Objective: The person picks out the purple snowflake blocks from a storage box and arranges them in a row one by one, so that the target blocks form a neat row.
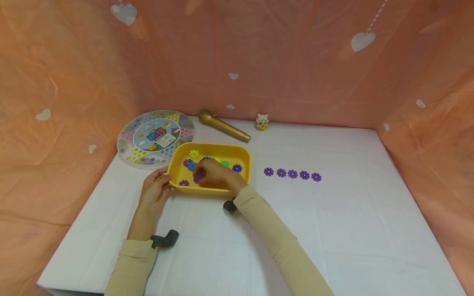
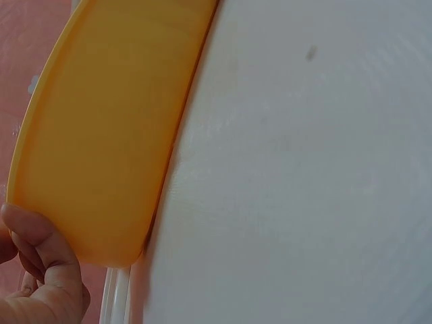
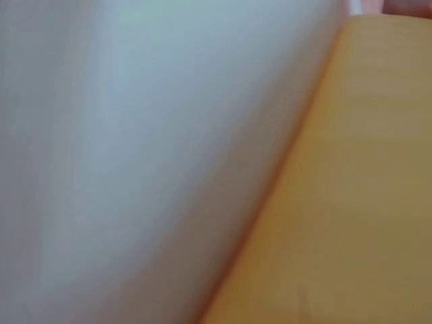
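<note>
A yellow plastic basin (image 1: 211,191) stands on the white-covered table with several snowflake discs inside, among them a yellow one (image 1: 194,154), a green one (image 1: 225,163) and a dark blue one (image 1: 237,168). My left hand (image 1: 152,190) grips the basin's front left corner, thumb at the rim; the left wrist view shows its fingers against the outer wall (image 2: 101,135). Reaching over the front edge, my right hand (image 1: 214,172) pinches a purple snowflake disc (image 1: 198,176) inside the basin. The right wrist view shows only the basin's outside (image 3: 351,189), with that hand out of sight.
Right of the basin, several purple snowflake discs (image 1: 292,174) lie in a row. A round Chinese checkers box (image 1: 155,137) sits behind at the left, a gold microphone (image 1: 226,126) and a small figurine (image 1: 262,122) at the back. Pink cloth (image 1: 296,74) with hearts hangs around the table.
</note>
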